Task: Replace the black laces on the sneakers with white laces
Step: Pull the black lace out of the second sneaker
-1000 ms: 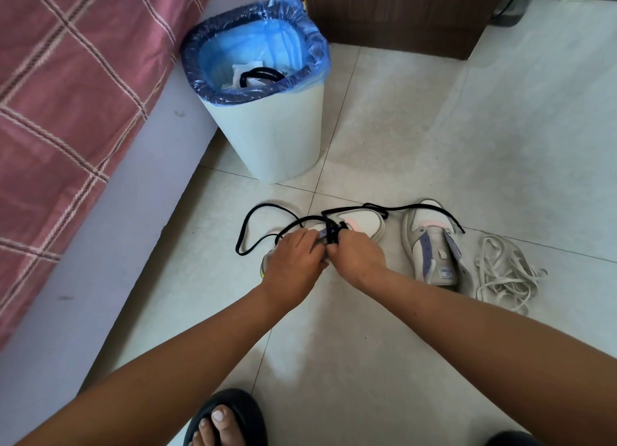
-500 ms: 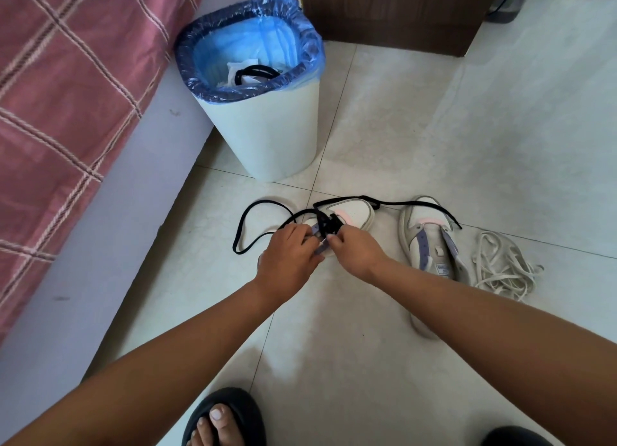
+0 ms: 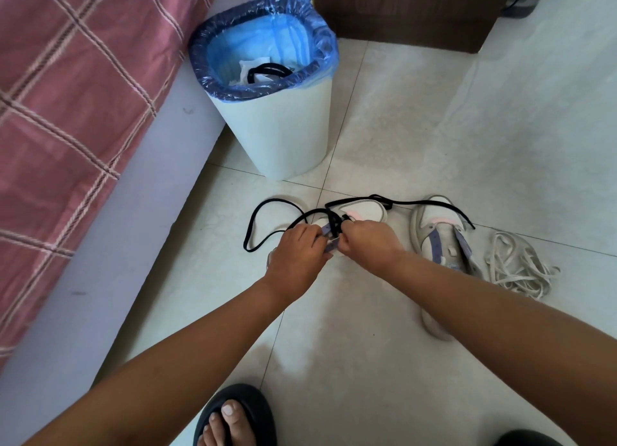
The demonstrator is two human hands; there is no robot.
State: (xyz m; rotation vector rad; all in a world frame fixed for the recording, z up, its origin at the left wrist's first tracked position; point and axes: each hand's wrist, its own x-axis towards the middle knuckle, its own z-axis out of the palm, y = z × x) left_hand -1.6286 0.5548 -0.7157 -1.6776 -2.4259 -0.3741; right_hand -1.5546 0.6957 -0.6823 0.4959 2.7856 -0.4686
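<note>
1. Both hands work at the near-left pale grey sneaker with purple eyelet strips (image 3: 364,212): the left hand (image 3: 297,258) and right hand (image 3: 370,245) have curled fingers that pinch the flat black lace (image 3: 273,205), partly unthreaded.
2. The right sneaker (image 3: 440,242) is bare; one black lace lies in the blue-lined white bin (image 3: 277,125).
3. The tangled white laces (image 3: 514,265), far right, are unused.
4. The fingertips and eyelets are hidden.

Both bare forearms reach forward and downward, converging at the middle of the view. The left hand (image 3: 298,257) and the right hand (image 3: 369,245) sit knuckles up, almost touching, with fingers curled in a pinch. A sandalled foot (image 3: 230,422) shows at the bottom edge.
</note>
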